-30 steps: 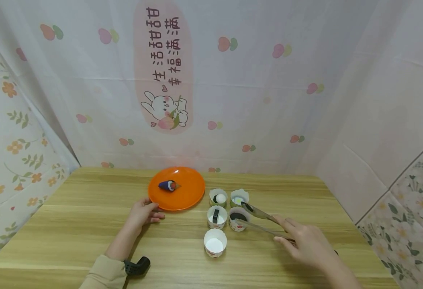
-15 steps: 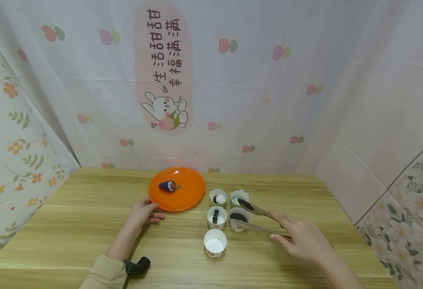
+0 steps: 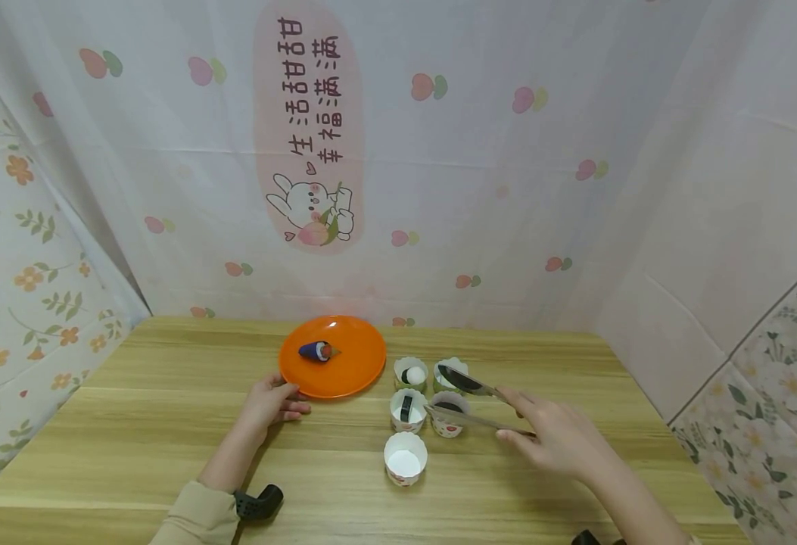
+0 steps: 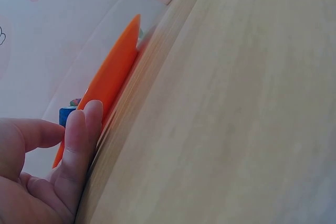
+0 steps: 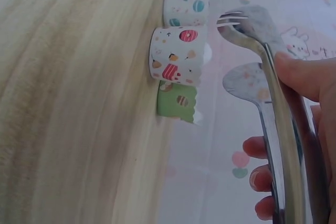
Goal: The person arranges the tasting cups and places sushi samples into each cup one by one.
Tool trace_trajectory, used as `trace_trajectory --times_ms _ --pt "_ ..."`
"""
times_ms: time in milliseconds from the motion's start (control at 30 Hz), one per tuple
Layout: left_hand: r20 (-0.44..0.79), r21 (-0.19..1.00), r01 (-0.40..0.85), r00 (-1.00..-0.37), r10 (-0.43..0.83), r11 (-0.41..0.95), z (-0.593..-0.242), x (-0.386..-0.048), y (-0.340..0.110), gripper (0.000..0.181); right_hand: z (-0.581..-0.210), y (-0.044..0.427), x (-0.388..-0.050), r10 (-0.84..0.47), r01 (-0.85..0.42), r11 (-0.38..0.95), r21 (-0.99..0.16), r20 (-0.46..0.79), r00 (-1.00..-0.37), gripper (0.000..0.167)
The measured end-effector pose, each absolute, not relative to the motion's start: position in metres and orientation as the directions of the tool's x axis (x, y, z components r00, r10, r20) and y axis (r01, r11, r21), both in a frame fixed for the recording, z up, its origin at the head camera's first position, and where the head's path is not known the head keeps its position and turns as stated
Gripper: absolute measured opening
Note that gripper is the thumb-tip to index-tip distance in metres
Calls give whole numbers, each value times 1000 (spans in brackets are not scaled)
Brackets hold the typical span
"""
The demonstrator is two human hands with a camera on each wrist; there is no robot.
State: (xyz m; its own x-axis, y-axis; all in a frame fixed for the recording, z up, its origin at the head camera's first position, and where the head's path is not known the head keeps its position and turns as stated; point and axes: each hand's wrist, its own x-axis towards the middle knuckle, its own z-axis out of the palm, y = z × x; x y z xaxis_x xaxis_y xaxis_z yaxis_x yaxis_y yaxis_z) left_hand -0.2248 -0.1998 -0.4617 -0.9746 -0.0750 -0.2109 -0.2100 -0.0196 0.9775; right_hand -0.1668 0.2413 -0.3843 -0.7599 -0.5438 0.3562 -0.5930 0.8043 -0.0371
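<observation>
My left hand (image 3: 270,401) pinches the near left rim of an orange plate (image 3: 353,371), thumb and fingers on either side of it in the left wrist view. On the plate lies a small blue cone (image 3: 312,350) with white and orange-brown at its wide end. My right hand (image 3: 561,443) grips metal tongs (image 5: 286,129), one end fork-shaped, the other a rounded spoon. Their spread tips hover over the paper cups, partly hiding the back right cup (image 3: 457,365) and the middle right cup (image 3: 447,428). A black-and-white piece (image 3: 406,409) sits in the middle left cup (image 3: 400,425).
A white ball (image 3: 415,374) and something black lie in the back left cup (image 3: 405,363). Nearest me stands another paper cup (image 3: 405,460), its white inside showing. A printed curtain (image 3: 507,189) hangs behind the wooden table (image 3: 166,409).
My right hand has moved left and slightly away with the tongs, whose tips now reach farther across the cups. My left hand and the plate stay put.
</observation>
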Motion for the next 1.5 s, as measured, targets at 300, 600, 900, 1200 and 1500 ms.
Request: trace_trajectory --times_ms 300,600,900,1200,1500 --pt "-219 976 -218 -973 -74 -15 -461 -226 -200 39 -373 224 -172 -546 -583 812 -35 307 -779 60" --pt "-216 976 -215 -974 -74 -16 -461 -224 -199 39 -368 208 -183 -592 -619 785 -19 274 -758 65" --pt "-211 978 -210 -975 -69 -20 -459 -223 -199 39 -363 193 -192 -613 -635 772 -13 247 -750 63" --pt "-209 978 -209 -975 -68 -17 -460 -223 -199 38 -358 174 -202 -633 -653 757 0 247 -734 64" --pt "-214 977 -213 -975 -63 -27 -459 -222 -199 38 -352 153 -211 -652 -676 737 -7 255 -714 63"
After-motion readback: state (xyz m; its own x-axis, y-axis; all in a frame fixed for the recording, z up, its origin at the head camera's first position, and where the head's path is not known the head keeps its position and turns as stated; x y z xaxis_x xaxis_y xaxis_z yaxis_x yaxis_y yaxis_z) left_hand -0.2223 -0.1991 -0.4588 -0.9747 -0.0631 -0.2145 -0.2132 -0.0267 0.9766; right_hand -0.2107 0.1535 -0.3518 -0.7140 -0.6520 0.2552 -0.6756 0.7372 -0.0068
